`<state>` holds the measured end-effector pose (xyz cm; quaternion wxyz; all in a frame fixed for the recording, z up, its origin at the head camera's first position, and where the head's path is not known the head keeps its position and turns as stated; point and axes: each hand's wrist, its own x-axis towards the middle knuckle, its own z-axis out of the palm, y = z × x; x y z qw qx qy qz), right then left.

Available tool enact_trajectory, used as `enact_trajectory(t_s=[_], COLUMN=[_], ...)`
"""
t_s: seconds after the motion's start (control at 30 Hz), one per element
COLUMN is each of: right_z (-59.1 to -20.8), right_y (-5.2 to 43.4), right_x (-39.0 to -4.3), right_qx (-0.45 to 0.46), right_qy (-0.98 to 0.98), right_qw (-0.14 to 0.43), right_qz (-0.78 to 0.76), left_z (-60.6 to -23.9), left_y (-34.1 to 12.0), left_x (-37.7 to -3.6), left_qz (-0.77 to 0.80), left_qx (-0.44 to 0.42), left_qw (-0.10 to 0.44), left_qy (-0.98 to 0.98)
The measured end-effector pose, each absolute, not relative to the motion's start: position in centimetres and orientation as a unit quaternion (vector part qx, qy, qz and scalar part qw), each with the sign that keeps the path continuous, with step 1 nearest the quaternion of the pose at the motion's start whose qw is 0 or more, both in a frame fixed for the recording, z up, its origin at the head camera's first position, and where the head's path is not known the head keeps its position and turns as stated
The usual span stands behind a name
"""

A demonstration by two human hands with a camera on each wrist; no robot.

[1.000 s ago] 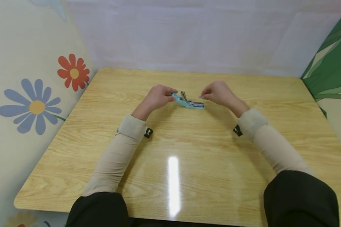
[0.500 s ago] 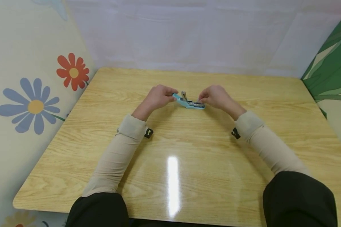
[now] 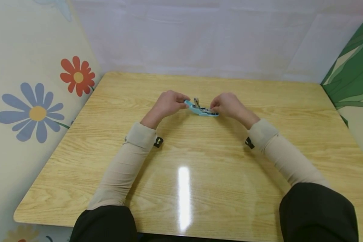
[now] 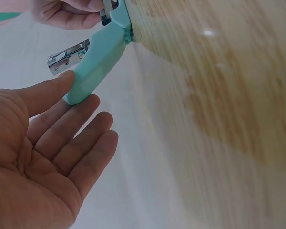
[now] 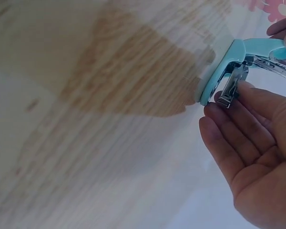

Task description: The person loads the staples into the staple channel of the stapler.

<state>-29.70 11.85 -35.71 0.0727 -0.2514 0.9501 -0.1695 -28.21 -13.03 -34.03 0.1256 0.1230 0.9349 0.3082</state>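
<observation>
A teal stapler (image 3: 201,109) lies on the wooden table (image 3: 184,154), swung open so its teal cover (image 4: 97,62) slants up to the left and its metal magazine (image 5: 231,86) is bare. My left hand (image 3: 169,102) pinches the raised end of the cover between thumb and forefinger (image 4: 86,102). My right hand (image 3: 225,104) is curled at the stapler's right end, and its fingertips (image 5: 238,90) touch the metal part. What lies between the right thumb and fingers is hidden.
A wall panel with painted flowers (image 3: 36,112) borders the table on the left. A green leaf-patterned panel (image 3: 351,84) stands on the right, and a white backdrop (image 3: 199,40) closes the far side. A light glare (image 3: 184,195) shines on the near tabletop.
My right hand has moved left and down from just beside the stapler onto its right end. The left hand and the stapler have stayed in place.
</observation>
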Motion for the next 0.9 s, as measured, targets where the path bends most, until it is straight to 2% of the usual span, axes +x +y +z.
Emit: enact_trajectory(t_s=[0.9], right_z=[-35.63], right_y=[11.36], right_x=[-29.26], right_qx=[-0.248], right_qy=[0.956], right_qw=[0.072], right_qz=[-0.143], left_z=[-33.83], left_y=[-13.13], left_x=[-27.85], left_qz=[0.318], left_qx=[0.111], left_qw=[0.133], left_qy=[0.932])
